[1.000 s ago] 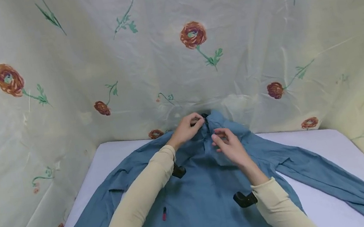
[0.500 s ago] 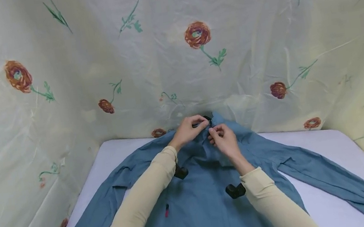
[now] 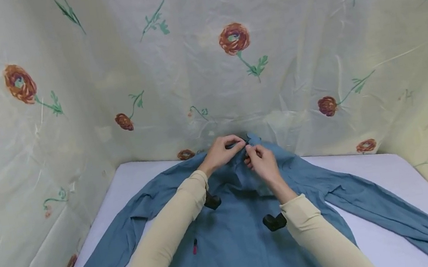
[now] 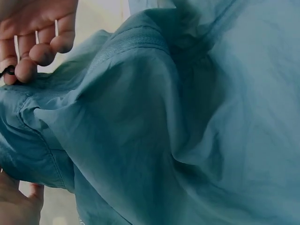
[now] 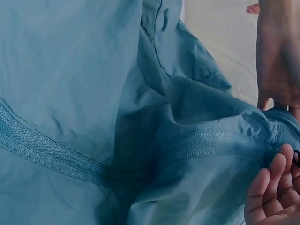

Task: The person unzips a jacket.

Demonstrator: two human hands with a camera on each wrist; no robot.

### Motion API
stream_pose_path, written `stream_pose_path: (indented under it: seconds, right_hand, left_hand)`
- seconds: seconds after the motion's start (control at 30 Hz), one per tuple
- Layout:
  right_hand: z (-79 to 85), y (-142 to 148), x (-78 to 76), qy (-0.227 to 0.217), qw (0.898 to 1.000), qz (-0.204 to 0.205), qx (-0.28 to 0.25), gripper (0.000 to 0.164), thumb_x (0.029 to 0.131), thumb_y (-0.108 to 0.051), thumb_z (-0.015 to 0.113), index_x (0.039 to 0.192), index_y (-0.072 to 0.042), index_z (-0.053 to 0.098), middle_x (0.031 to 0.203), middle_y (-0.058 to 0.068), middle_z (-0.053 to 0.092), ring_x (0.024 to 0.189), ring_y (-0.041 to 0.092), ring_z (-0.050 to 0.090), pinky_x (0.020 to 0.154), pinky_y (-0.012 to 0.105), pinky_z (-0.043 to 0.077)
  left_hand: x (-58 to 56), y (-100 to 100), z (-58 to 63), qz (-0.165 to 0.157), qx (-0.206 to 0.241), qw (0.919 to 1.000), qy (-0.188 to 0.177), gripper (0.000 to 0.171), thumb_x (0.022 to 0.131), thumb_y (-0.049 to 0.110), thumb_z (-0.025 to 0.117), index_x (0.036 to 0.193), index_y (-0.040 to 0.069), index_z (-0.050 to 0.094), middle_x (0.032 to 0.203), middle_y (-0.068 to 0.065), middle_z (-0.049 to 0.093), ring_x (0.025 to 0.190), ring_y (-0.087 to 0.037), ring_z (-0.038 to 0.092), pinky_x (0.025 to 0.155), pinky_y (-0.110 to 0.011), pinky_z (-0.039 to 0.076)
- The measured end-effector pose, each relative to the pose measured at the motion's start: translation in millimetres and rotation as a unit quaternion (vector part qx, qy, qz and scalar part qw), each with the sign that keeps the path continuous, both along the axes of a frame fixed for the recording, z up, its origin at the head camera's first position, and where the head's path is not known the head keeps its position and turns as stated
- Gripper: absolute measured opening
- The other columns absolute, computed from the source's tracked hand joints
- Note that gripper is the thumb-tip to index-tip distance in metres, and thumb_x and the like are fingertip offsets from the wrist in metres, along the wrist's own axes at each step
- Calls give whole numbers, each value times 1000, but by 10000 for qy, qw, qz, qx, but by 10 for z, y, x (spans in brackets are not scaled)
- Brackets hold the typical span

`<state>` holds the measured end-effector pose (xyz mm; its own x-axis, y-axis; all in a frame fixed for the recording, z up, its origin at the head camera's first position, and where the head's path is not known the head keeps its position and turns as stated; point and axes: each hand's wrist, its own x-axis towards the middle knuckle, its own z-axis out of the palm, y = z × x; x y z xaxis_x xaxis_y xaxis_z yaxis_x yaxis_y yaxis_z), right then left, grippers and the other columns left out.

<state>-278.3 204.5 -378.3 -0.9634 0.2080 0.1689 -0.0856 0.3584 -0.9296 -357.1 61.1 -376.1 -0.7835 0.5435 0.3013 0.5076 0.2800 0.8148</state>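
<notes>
Holding the blue fabric collar (image 3: 254,138) taut should steady the work: left hand (image 3: 221,153) pinches it, right hand (image 3: 263,163) pinches a small black loop (image 5: 296,157), and the long-sleeved blue fabric jacket (image 3: 231,246) lies across the smooth white table (image 3: 385,168)

The sleeves (image 3: 170,227) are cream, the wrist cameras (image 3: 269,223) black.

Screened-off booth round a white-topped table (image 3: 403,174); home, shop or workshop, can't tell. Cream sheeting (image 3: 182,59) hangs at the back and both sides, creased and a bit shiny (plastic-looking, tablecloth or shower-curtain style), printed with rust-red flowers (image 3: 234,38) on green stems. Table's far edge sits near the back sheeting. Sheeting fills the head view past the table, so the room is hidden.
</notes>
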Motion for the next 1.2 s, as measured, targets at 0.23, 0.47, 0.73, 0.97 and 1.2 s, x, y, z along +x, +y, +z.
stream_pose_path:
  seconds: [0.23, 0.47, 0.73, 0.97, 1.2]
  right_hand:
    - [-14, -8, 13, 120, 9998, 119, 79, 40, 100, -35, 47, 92, 1, 62, 83, 20, 65, 74, 32, 63, 62, 24, 50]
    - [-35, -19, -37, 154, 9997, 46, -172, 37, 99, -31, 48, 90, 2, 62, 79, 17, 64, 72, 28, 63, 60, 22, 50]
    - [-94, -66, -17, 126, 9997, 66, -209, 36, 99, -31, 49, 88, 1, 63, 78, 16, 64, 69, 22, 61, 58, 24, 50]
    - [-113, -65, 7, 141, 9997, 53, -208, 37, 99, -32, 48, 89, 1, 63, 79, 18, 64, 69, 25, 61, 58, 26, 51]
    - [-136, -55, 31, 33, 9998, 117, -185, 37, 100, -32, 48, 91, 1, 62, 77, 14, 63, 66, 19, 59, 59, 25, 51]
  left_hand:
    - [10, 10, -28, 242, -44, 9996, -110, 24, 97, 35, 53, 106, 19, 68, 110, 1, 67, 109, -15, 60, 98, -36, 46]
    - [14, 58, -53, 503, 236, 9984, -70, 22, 96, 32, 55, 103, 17, 69, 109, 0, 68, 108, -15, 61, 99, -35, 47]
    - [7, 54, -112, 699, 492, 9960, -262, 23, 96, 32, 56, 103, 15, 69, 109, -3, 69, 111, -17, 60, 102, -37, 44]
    - [-6, 79, -116, 895, 375, 9952, -102, 23, 96, 32, 56, 104, 15, 69, 109, -3, 70, 112, -19, 60, 101, -38, 45]
    - [18, 106, -126, 1031, 301, 9940, -216, 22, 96, 33, 55, 104, 17, 69, 109, -2, 70, 111, -18, 60, 101, -38, 45]
